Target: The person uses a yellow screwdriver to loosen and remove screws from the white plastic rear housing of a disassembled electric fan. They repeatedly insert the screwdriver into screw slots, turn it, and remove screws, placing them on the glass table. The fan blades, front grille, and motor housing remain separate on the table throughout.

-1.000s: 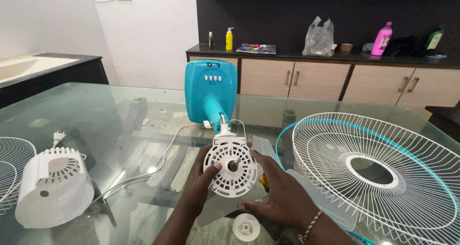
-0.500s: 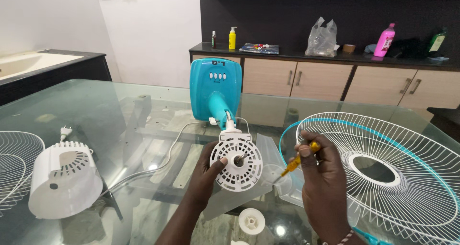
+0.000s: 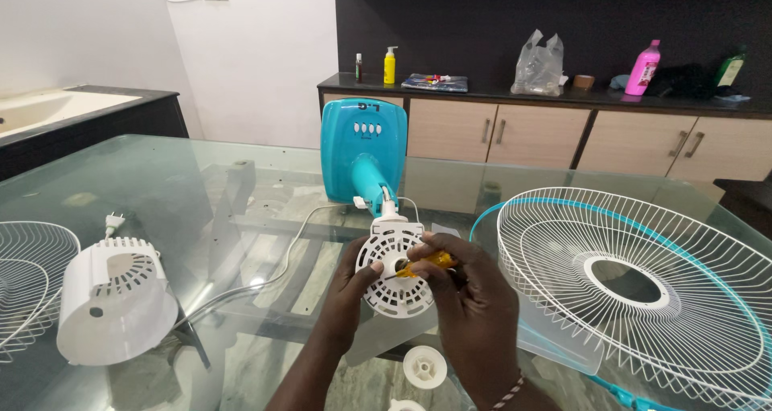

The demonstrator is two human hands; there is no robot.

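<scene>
A big glass table is filling most of the view, and everything is lying on it. The round white motor face in the middle is the thing to find the others by.

To the right of the motor face, a wide white wire fan cage with a teal rim is lying flat on the glass. Far to the left of the motor face, a second wire cage is peeking in at the edge. Between that cage and the motor face, but well apart from it, a white plastic motor cover is sitting on its side. Just behind the motor face, the teal fan base is standing up, joined to it by a teal neck. A white cord is running off to the left from the base. Just below the motor face, a small white round knob is resting on the glass.

The left hand is gripping the left edge of the motor face, with its fingers curled around the rim. The right hand is closed tight on a yellow screwdriver, and the tip is touching the middle of the motor face.
</scene>
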